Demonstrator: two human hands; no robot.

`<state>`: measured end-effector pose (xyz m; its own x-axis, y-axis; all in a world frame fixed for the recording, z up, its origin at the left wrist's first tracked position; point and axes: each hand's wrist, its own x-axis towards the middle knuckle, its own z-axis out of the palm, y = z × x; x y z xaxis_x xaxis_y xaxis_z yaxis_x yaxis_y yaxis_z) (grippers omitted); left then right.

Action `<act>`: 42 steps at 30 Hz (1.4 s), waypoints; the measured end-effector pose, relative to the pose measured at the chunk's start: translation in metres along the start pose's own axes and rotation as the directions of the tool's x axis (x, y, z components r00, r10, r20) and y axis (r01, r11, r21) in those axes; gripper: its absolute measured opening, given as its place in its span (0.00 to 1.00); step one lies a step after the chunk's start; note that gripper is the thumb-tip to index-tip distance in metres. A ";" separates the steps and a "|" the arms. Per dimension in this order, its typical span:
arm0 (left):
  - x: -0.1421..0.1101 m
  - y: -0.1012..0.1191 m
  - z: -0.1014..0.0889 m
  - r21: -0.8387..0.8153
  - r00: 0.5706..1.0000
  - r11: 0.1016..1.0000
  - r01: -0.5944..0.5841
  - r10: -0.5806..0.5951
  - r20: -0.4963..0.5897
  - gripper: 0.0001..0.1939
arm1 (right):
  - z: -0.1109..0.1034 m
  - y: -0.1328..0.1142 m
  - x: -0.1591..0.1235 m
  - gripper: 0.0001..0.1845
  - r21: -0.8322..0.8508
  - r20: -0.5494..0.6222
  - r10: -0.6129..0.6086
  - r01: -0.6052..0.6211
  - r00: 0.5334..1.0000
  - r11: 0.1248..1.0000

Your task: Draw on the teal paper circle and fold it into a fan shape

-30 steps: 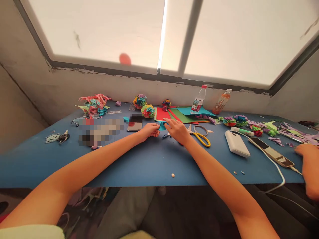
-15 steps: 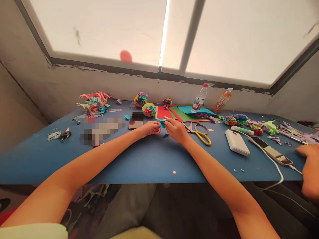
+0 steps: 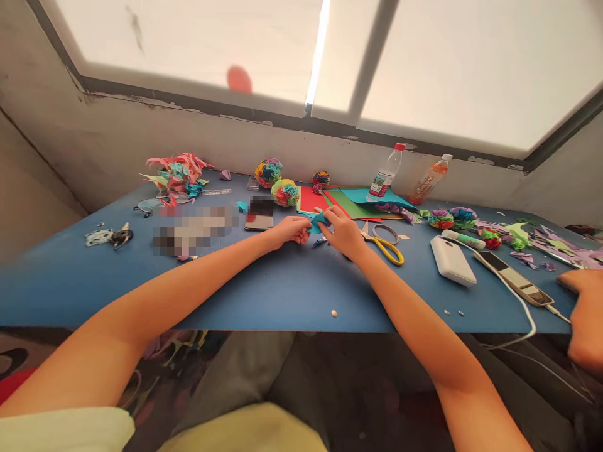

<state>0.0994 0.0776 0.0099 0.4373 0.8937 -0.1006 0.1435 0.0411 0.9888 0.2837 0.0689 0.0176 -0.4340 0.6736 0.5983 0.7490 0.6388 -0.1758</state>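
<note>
Between my two hands, above the blue table (image 3: 264, 295), is a small piece of teal paper (image 3: 317, 221). My left hand (image 3: 291, 232) pinches its left edge with curled fingers. My right hand (image 3: 343, 230) grips it from the right side. A dark blue pen-like thing (image 3: 320, 241) lies just below the paper, partly hidden. Scissors (image 3: 387, 248) with yellow handles lie right of my right hand. Behind my hands are coloured sheets, with a red sheet (image 3: 311, 199) and a green sheet (image 3: 351, 206) among them.
Paper-petal balls (image 3: 284, 193) stand behind a phone (image 3: 259, 215). A water bottle (image 3: 385, 172) and an orange drink bottle (image 3: 429, 180) stand at the back. On the right are a white power bank (image 3: 452, 260), a cabled phone (image 3: 513, 278) and another person's hand (image 3: 586, 314).
My hands have tilted the teal paper, and more of its surface shows between them. My right hand has shifted slightly to the right. The whole view has tipped a little downward.
</note>
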 end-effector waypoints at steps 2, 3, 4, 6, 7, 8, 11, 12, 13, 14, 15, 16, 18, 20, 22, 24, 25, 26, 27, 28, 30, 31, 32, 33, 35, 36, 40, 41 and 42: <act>0.000 0.000 0.000 -0.007 1.000 1.000 -0.014 0.014 0.000 0.15 | -0.002 -0.002 0.000 0.09 -0.029 0.000 0.004 -0.004 1.000 1.000; -0.001 0.000 0.001 -0.004 1.000 1.000 -0.025 0.025 -0.002 0.14 | -0.002 -0.003 0.000 0.10 -0.041 -0.006 0.015 -0.015 1.000 0.999; -0.001 -0.001 0.002 0.003 0.999 0.999 -0.037 0.037 -0.006 0.14 | -0.002 -0.004 0.000 0.11 -0.048 -0.013 0.029 -0.030 0.999 0.998; -0.001 -0.002 0.005 0.029 0.998 0.997 -0.065 0.066 -0.021 0.14 | 0.000 -0.004 0.000 0.11 -0.046 -0.024 0.057 -0.058 0.998 0.997; -0.002 -0.003 0.006 0.045 0.996 0.996 -0.078 0.080 -0.031 0.13 | 0.001 -0.004 0.000 0.10 -0.040 -0.026 0.066 -0.067 0.997 0.997; -0.002 -0.003 0.008 0.060 0.995 0.994 -0.090 0.092 -0.040 0.13 | 0.001 -0.003 0.001 0.10 -0.034 -0.025 0.073 -0.074 0.997 0.997; -0.003 -0.005 0.010 0.096 0.992 0.989 -0.110 0.116 -0.057 0.13 | 0.000 -0.001 0.002 0.10 -0.018 -0.020 0.087 -0.087 0.996 0.996; -0.003 -0.005 0.010 0.104 0.991 0.988 -0.113 0.120 -0.059 0.13 | -0.001 -0.001 0.002 0.11 -0.015 -0.016 0.087 -0.087 0.996 0.996; -0.004 -0.004 0.011 0.110 0.991 0.987 -0.114 0.121 -0.060 0.13 | -0.002 0.000 0.003 0.11 -0.015 -0.013 0.084 -0.084 0.996 0.996; -0.005 -0.004 0.011 0.115 0.991 0.987 -0.111 0.118 -0.060 0.13 | -0.002 0.001 0.003 0.12 -0.017 -0.009 0.080 -0.080 0.997 0.997; -0.006 -0.003 0.012 0.119 0.992 0.987 -0.106 0.114 -0.060 0.13 | -0.003 0.001 0.003 0.12 -0.023 -0.007 0.075 -0.075 0.997 0.997; -0.007 -0.002 0.013 0.123 0.992 0.987 -0.100 0.108 -0.063 0.13 | -0.003 0.001 0.003 0.11 -0.032 -0.007 0.068 -0.069 0.998 0.997; -0.009 0.000 0.017 0.129 0.992 0.988 -0.087 0.097 -0.076 0.13 | -0.004 0.001 0.003 0.10 -0.059 -0.014 0.049 -0.050 0.999 0.997; -0.011 0.001 0.021 0.131 0.991 0.988 -0.078 0.091 -0.098 0.14 | -0.005 -0.001 0.003 0.09 -0.095 -0.022 0.021 -0.023 1.000 0.995; -0.011 0.001 0.023 0.126 0.989 0.989 -0.071 0.087 -0.123 0.14 | -0.007 -0.002 0.003 0.08 -0.136 -0.026 -0.012 0.009 1.000 0.991; -0.010 0.001 0.022 0.111 0.987 0.992 -0.061 0.076 -0.143 0.15 | -0.008 -0.004 0.003 0.08 -0.177 -0.019 -0.047 0.043 0.999 0.983; -0.009 0.000 0.021 0.099 0.986 0.994 -0.054 0.069 -0.151 0.15 | -0.009 -0.004 0.003 0.08 -0.196 -0.012 -0.065 0.061 0.998 0.979; -0.008 0.000 0.019 0.085 0.986 0.995 -0.047 0.060 -0.156 0.15 | -0.008 -0.004 0.003 0.09 -0.214 -0.003 -0.082 0.079 0.997 0.974; -0.007 -0.001 0.017 0.069 0.986 0.997 -0.040 0.051 -0.161 0.15 | -0.008 -0.003 0.003 0.10 -0.232 0.006 -0.097 0.096 0.995 0.968; -0.006 -0.001 0.015 0.050 0.986 0.998 -0.034 0.042 -0.164 0.15 | -0.007 -0.002 0.003 0.12 -0.250 0.016 -0.111 0.112 0.994 0.962; -0.003 -0.001 0.011 0.006 0.986 1.000 -0.021 0.021 -0.164 0.15 | -0.007 0.000 0.003 0.14 -0.289 0.043 -0.137 0.143 0.990 0.947; -0.002 -0.001 0.009 -0.019 0.987 1.000 -0.013 0.010 -0.159 0.15 | -0.008 0.001 0.003 0.15 -0.309 0.062 -0.151 0.163 0.987 0.937; -0.001 -0.001 0.007 -0.045 0.989 0.999 -0.005 -0.002 -0.151 0.15 | -0.009 0.002 0.004 0.15 -0.329 0.086 -0.169 0.188 0.982 0.925; 0.000 -0.002 0.005 -0.071 0.990 0.997 0.003 -0.013 -0.141 0.15 | -0.011 0.003 0.004 0.15 -0.347 0.114 -0.192 0.221 0.975 0.912; 0.003 -0.002 0.001 -0.121 0.992 0.993 0.016 -0.030 -0.119 0.15 | -0.014 0.003 0.005 0.14 -0.372 0.177 -0.251 0.300 0.952 0.878; 0.004 -0.003 -0.001 -0.143 0.994 0.990 0.022 -0.037 -0.107 0.15 | -0.016 0.002 0.005 0.14 -0.380 0.206 -0.280 0.340 0.938 0.860; 0.006 -0.006 -0.007 -0.201 0.997 0.978 0.050 -0.062 -0.055 0.15 | -0.015 -0.001 0.006 0.17 -0.397 0.268 -0.356 0.439 0.895 0.806; 0.006 -0.006 -0.008 -0.209 0.997 0.976 0.060 -0.070 -0.043 0.15 | -0.014 -0.002 0.007 0.17 -0.397 0.273 -0.367 0.452 0.889 0.799; 0.006 -0.007 -0.008 -0.214 0.996 0.974 0.070 -0.079 -0.032 0.15 | -0.012 -0.002 0.007 0.17 -0.394 0.276 -0.377 0.462 0.884 0.794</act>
<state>0.0938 0.0868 0.0037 0.3962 0.9014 -0.1748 -0.0196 0.1986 0.9799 0.2849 0.0677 0.0314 -0.8044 0.4569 0.3797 0.5918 0.6720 0.4451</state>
